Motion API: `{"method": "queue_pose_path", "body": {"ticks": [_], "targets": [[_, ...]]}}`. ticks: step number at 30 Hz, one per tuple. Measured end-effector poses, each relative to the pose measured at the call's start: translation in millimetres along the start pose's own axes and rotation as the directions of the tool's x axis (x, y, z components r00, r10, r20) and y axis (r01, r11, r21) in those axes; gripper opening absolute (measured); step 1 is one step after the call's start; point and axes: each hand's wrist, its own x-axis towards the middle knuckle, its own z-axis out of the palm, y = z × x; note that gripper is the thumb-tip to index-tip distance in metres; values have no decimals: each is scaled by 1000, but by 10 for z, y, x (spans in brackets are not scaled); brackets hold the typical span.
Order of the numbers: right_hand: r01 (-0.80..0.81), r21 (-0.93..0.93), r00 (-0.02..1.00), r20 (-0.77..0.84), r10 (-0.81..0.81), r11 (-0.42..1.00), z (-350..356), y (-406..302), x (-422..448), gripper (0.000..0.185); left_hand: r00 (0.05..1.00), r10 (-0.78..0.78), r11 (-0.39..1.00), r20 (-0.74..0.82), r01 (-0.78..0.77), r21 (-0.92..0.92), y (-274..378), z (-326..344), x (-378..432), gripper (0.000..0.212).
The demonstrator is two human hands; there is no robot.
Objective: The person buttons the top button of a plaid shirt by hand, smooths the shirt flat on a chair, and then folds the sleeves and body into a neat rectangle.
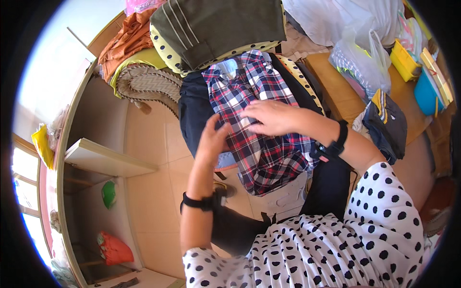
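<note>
A plaid shirt (252, 151) in red, navy and white is spread lengthwise before me, its pale blue inner collar at the far end. Its near part hangs down towards my knees. At the shirt's left edge is my left hand (213, 139), thumb and fingers apart. My right hand (270, 117) is over the middle of the shirt, palm down with fingers slightly spread; whether it presses on the fabric I cannot tell. I see nothing gripped in either hand. Beneath the shirt lies a dark navy garment (194, 108).
Beyond the shirt is an olive garment (230, 25) with pale stripes, on yellow polka-dot fabric (164, 48). A carved armrest (147, 81) stands at left, near an open cabinet (108, 162). At right are a plastic bag (363, 61), a yellow basket (405, 63) and folded dark clothes (385, 122).
</note>
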Motion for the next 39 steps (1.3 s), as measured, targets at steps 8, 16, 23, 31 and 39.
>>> {"method": "queue_pose_path", "body": {"ticks": [8,16,23,31,39], "targets": [[206,71,924,-343,-170,976,274,-151,-516,40,995,79,956,54,-60,-288,272,-345,1606,37],[341,391,814,-578,-60,855,141,198,-734,21,935,351,837,-56,-340,-428,427,-29,1743,44],[133,628,752,-568,335,767,15,436,-775,20,987,161,975,22,-156,-158,118,-173,1975,44],[50,329,635,-739,223,943,90,601,-745,17,874,484,346,48,-242,906,279,-109,1653,57],[47,-36,804,-591,-60,998,206,611,-734,55,797,277,204,537,-595,778,-152,164,946,65]]}}
